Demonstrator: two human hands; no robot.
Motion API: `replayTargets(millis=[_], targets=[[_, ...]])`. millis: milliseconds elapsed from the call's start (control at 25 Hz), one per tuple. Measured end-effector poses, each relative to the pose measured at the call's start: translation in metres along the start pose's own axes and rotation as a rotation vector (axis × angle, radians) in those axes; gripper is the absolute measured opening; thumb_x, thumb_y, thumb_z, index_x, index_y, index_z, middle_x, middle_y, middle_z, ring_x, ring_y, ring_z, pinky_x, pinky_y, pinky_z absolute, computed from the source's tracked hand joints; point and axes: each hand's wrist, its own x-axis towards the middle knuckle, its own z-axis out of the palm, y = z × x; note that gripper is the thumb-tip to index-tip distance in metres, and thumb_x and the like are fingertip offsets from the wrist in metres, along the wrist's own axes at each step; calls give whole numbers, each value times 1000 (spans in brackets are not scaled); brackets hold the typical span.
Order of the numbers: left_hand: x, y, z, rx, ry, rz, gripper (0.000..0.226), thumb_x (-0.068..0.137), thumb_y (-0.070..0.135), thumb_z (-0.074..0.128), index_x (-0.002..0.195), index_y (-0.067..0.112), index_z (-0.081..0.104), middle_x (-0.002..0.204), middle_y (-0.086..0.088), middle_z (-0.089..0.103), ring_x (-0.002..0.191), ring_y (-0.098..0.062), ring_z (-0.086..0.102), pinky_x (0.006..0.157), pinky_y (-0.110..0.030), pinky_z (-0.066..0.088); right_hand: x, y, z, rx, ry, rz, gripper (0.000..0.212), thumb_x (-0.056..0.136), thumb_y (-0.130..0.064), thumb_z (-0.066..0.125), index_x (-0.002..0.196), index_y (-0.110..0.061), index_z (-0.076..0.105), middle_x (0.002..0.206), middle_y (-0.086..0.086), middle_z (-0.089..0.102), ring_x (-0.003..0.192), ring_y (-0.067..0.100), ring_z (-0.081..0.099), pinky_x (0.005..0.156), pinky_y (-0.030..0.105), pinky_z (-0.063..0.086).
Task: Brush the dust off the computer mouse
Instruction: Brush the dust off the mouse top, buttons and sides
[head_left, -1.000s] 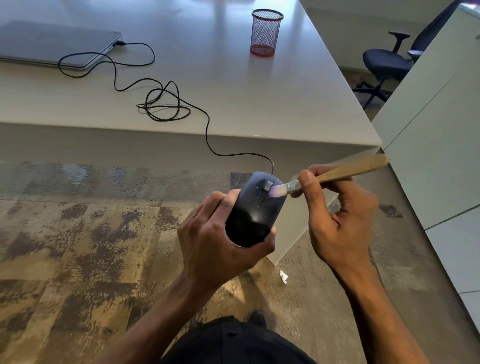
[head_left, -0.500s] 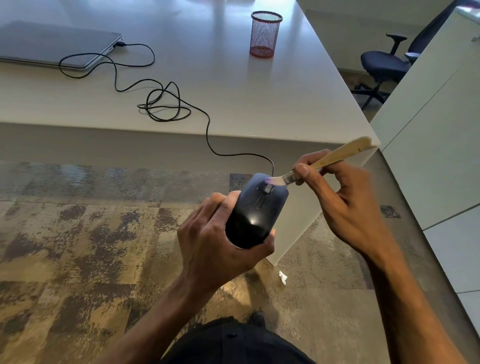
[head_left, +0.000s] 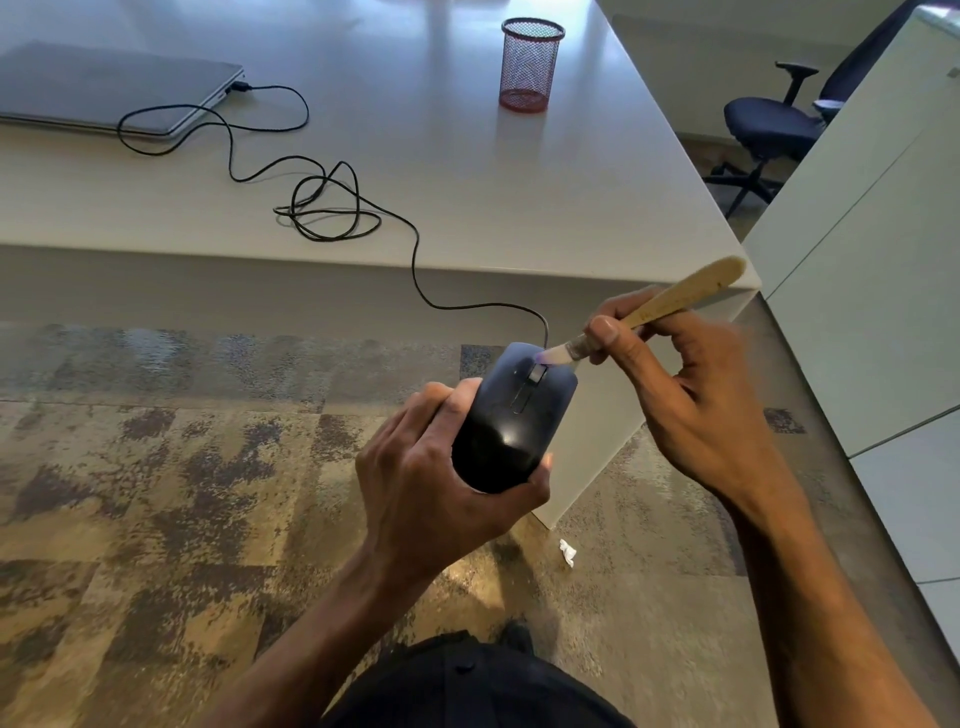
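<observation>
My left hand (head_left: 431, 483) grips a black wired computer mouse (head_left: 511, 421) by its sides, holding it in the air in front of the table edge. My right hand (head_left: 680, 395) pinches a small brush with a pale wooden handle (head_left: 675, 296) near the metal ferrule. The brush's light bristles (head_left: 553, 356) touch the front of the mouse just above the scroll wheel. The mouse's black cable (head_left: 332, 208) runs up over the white table to a closed grey laptop (head_left: 104, 88).
The white table (head_left: 467, 171) also bears a red mesh pen cup (head_left: 530, 65). A black office chair (head_left: 769, 124) stands at the far right, behind white cabinet panels (head_left: 872, 260). Patterned carpet lies below, with a white scrap (head_left: 567, 552) on it.
The brush tip has swept from the right side of the scroll wheel up to the mouse's front edge, with the handle tilting higher. My left hand has kept the mouse almost still.
</observation>
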Motion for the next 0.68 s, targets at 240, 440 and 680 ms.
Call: replayTargets(millis=[240,440,680], targets=[[0,2,1,24,-12,-8,72,68,63,66,110,5,63,86,-1,61,70,-8,50,61,-20,45,-9,-13,3,-29,19,-132,10,95,-29,51,97,-31,61,91,-27,56,85,-10,57,78,12,46],[0,1,2,29,-14,3,73,68,64,65,109,3,64,85,-2,60,70,-7,47,60,-20,44,-11,-11,0,-101,1,-128,9,95,-30,50,93,-28,59,90,-31,52,83,-10,57,77,8,44],[-1,2,2,32,-9,3,73,68,63,65,110,3,64,85,-3,62,70,-10,51,61,-21,46,-12,-14,3,-112,-35,-125,20,95,-30,52,92,-19,68,86,-21,58,83,-8,58,78,7,42]])
